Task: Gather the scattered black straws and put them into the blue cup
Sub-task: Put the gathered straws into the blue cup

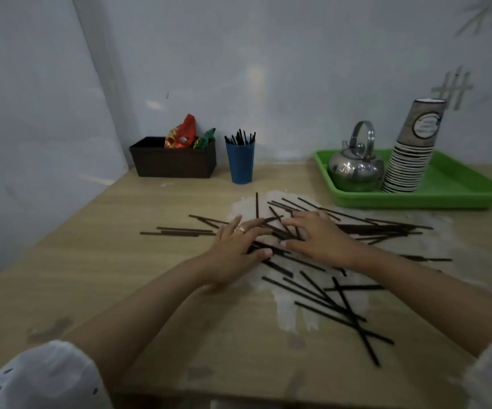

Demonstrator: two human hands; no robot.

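White eyelet sleeves (pixel 32 376) sit at the bottom corners, and both bare forearms reach out over the pale wooden table (pixel 120 261). So this looks like the raking-together step. The left hand (pixel 238 246), which has a ring on it, and the right hand (pixel 318 237) meet in the middle of the scattered thin black straws (pixel 336 302).

The right hand lies flat with its fingers spread, pressing on the pile. The left has its fingers stretched over the top and its thumb underneath, loosely bracketing a clump. From what I can see neither hand has really closed on anything, so nothing is lifted yet.

The tall blue plastic cup (pixel 240 162) stands at the back of the table, well apart from the hands. It already has a small bunch of straws poking out the top. Most are left on the table though, fanned out left, right and toward the camera.

My guess for the next move is to squeeze the crossed ones parallel, pinch a bundle and carry it back to the cup. The straws lie at all angles, so some will probably slip out.

Just left of the cup is a dark brown rectangular box (pixel 173 160) with red and green snack packets. A green plastic tray (pixel 460 187) on the right holds a shiny steel kettle (pixel 355 163) and a leaning stack of paper cups (pixel 413 149). Neither blocks the path to the cup, but the narrow mouth needs a tidy bundle
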